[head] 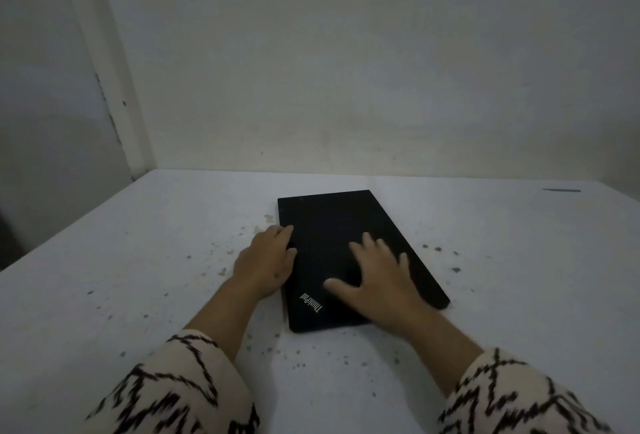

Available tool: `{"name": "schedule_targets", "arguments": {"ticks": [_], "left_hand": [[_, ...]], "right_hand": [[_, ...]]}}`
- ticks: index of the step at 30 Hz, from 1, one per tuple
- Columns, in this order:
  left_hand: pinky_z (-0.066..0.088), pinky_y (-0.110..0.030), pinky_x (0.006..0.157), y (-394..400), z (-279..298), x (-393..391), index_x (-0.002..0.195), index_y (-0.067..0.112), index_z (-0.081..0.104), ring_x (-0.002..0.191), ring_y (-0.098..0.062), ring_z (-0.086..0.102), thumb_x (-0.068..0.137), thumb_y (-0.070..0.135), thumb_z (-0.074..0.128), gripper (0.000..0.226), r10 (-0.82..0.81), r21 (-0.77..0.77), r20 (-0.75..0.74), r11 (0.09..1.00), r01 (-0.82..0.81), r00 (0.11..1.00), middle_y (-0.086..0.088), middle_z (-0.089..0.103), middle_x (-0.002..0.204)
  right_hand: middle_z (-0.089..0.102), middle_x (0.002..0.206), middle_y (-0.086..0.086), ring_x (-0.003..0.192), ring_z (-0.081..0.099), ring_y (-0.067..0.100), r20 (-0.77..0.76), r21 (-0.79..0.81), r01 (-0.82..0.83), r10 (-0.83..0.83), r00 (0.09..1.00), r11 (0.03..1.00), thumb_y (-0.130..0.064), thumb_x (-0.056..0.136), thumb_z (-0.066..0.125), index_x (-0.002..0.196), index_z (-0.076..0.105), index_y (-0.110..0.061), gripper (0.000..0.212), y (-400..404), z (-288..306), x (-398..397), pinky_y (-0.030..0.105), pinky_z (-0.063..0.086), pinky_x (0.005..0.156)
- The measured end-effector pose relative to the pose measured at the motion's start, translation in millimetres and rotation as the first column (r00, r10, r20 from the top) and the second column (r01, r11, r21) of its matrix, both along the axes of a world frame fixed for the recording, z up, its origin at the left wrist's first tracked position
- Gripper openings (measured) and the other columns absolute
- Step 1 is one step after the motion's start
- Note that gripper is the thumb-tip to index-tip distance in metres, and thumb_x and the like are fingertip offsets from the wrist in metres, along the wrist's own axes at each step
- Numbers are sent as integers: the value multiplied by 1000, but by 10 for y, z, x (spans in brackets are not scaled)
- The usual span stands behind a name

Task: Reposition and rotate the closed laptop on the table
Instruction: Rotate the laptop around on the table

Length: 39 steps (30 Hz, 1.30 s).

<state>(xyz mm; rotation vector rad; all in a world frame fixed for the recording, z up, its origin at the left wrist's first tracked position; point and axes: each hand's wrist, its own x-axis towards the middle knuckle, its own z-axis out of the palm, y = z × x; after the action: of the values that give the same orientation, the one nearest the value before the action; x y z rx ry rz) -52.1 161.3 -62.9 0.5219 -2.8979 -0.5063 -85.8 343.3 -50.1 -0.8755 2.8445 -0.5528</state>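
A closed black laptop point(332, 222) lies flat on the white table point(138, 260), its long side running away from me and slightly to the left. A ThinkPad logo shows near its close left corner. My left hand point(265, 260) rests against the laptop's left edge, fingers curled onto the lid. My right hand point(377, 277) lies flat on the lid with fingers spread, covering the near right part. Both forearms wear patterned cream and black sleeves.
The table top is speckled with small dark and brown marks around the laptop. A pale wall point(346, 70) rises just behind the table's far edge. A thin dark strip point(561, 190) lies at the far right. The table's left edge drops off at the left.
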Motion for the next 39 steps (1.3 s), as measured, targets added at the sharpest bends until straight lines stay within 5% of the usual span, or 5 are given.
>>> {"name": "schedule_targets", "arguments": {"ticks": [8,14,19,39], "left_hand": [[23,-34,119,-81,-53,-26,147,17,31,146,-14,24,100,23,31,48,-152,-4,3,988,152,988,1,26,159],[24,-33,121,-94,-112,-35,145,15,35,145,-16,27,100,21,33,46,-163,19,-50,986,164,985,-1,30,157],[23,-32,121,-46,-134,-37,144,13,38,145,-16,26,100,21,34,45,-172,41,-82,984,176,982,-3,31,156],[31,-28,113,286,-130,-89,142,15,42,137,-14,35,96,36,39,50,-318,-135,-101,943,304,943,-1,40,148]], "right_hand": [[-4,161,13,147,-10,35,-45,147,-48,55,997,988,-85,64,39,150,3,-10,119,-410,-207,466,62,-11,112],[1,160,20,145,-4,43,-172,202,-66,102,980,977,-63,84,32,149,5,-4,92,-469,-271,481,63,-6,113],[6,159,22,144,4,46,-202,243,-131,183,962,961,-62,58,-2,148,8,-1,109,-391,-319,438,65,0,112],[2,162,2,149,-1,25,-178,369,-284,367,913,885,-63,67,11,150,5,-18,95,419,-196,10,46,-1,119]]}}
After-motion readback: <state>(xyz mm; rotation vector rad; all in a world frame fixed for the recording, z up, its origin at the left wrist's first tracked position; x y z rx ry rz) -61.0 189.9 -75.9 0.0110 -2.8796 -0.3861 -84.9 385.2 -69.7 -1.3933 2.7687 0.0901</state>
